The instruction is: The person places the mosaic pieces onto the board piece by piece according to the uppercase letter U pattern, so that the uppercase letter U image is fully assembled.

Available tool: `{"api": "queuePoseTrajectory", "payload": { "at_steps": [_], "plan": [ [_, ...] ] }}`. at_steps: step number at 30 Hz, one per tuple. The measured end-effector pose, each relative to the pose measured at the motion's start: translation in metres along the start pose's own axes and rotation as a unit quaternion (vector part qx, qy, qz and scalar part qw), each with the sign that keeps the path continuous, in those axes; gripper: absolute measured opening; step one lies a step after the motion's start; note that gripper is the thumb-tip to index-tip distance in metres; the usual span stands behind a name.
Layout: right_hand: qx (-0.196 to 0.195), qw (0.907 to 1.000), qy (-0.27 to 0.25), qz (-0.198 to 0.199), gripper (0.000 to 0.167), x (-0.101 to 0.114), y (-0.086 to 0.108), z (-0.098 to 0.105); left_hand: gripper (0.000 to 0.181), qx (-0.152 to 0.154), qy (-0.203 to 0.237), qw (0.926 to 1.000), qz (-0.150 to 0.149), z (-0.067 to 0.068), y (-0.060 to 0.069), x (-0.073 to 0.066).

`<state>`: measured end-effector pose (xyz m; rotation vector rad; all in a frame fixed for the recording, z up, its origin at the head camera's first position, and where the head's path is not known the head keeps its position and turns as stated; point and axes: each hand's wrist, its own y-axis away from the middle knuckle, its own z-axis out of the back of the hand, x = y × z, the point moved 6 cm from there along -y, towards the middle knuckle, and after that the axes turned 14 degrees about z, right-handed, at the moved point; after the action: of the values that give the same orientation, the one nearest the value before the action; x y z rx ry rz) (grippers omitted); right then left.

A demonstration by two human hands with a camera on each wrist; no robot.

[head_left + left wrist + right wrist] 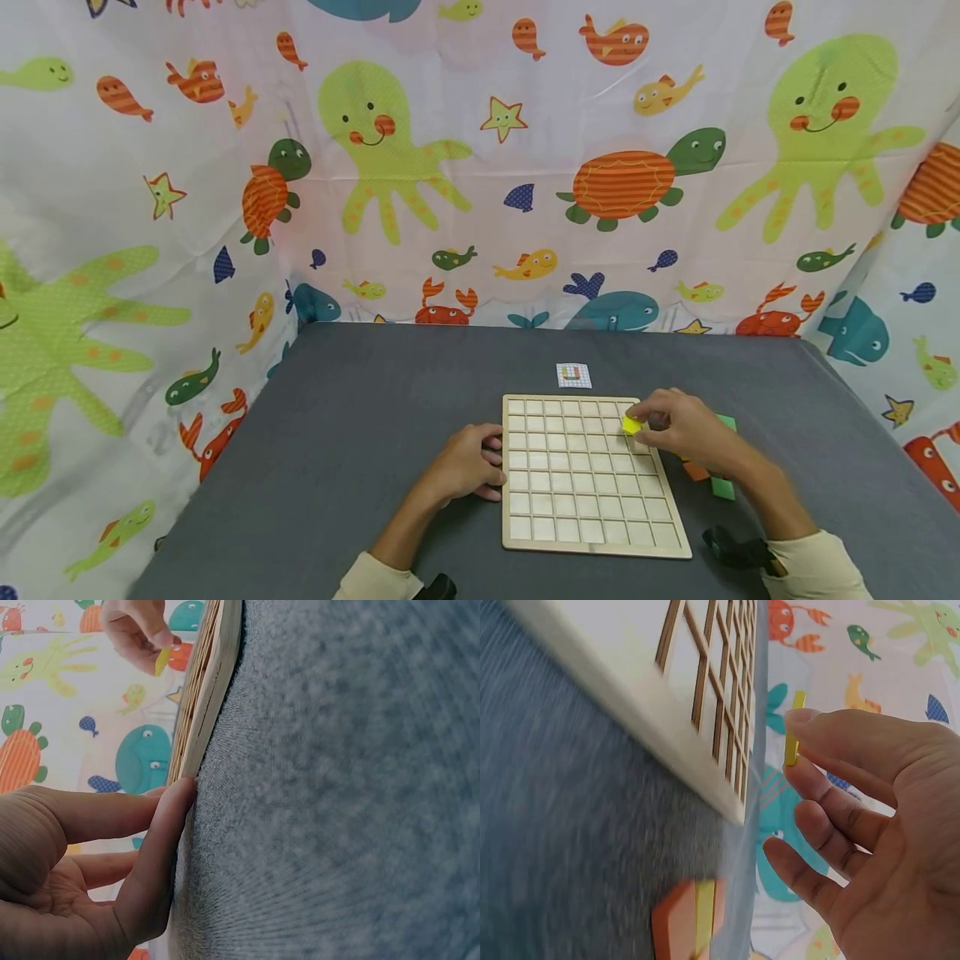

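Observation:
A light wooden board with a grid of square cells (558, 460) lies on the dark grey table. The right hand (693, 429) pinches a yellow tile (632, 425) between thumb and finger above the board's upper right part. In the right wrist view the yellow tile (795, 729) stands edge-on in the fingertips of the hand (877, 802), clear of the board (622, 697). Fingers of the left hand (463, 465) touch the board's left edge. The left wrist view shows the left hand (97, 862) with fingertips against the board's side (206, 712).
A small card with a coloured pattern on a grid (573, 376) lies behind the board. To its right, partly under the right forearm, are orange tiles (696, 472) and green tiles (723, 488). A curtain printed with sea animals (450, 150) hangs behind the table.

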<state>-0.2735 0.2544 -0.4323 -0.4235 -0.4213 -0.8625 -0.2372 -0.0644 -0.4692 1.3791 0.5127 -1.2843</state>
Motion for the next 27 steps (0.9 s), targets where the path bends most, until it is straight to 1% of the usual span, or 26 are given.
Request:
{"api": "queuePoseTrajectory", "payload": {
  "at_steps": [4,12,15,19,24,27],
  "plan": [
    [0.002,0.9999,-0.008,0.006,0.025,0.004,-0.009,-0.006,0.076,-0.001,-0.001,1.0000,0.001,0.001,0.001,0.001],
    [-0.004,0.9990,-0.014,0.043,0.022,0.013,-0.026,-0.017,0.075,-0.002,0.002,1.0000,-0.004,0.001,0.001,-0.002],
    [-0.001,0.9989,-0.019,0.042,0.021,0.016,-0.032,-0.022,0.075,-0.002,0.001,1.0000,-0.004,0.002,0.001,-0.002],
    [-0.001,0.9984,-0.038,0.040,0.021,0.021,-0.040,-0.028,0.075,-0.003,-0.002,1.0000,-0.004,0.001,0.001,-0.002],
    [0.000,0.9968,-0.052,0.061,0.021,0.031,-0.050,-0.033,0.075,-0.005,-0.003,1.0000,-0.001,0.001,0.001,-0.001],
    [0.003,0.9962,-0.059,0.064,0.021,0.036,-0.056,-0.037,0.074,-0.006,-0.004,1.0000,0.000,0.000,0.000,0.000]
  ]
}}
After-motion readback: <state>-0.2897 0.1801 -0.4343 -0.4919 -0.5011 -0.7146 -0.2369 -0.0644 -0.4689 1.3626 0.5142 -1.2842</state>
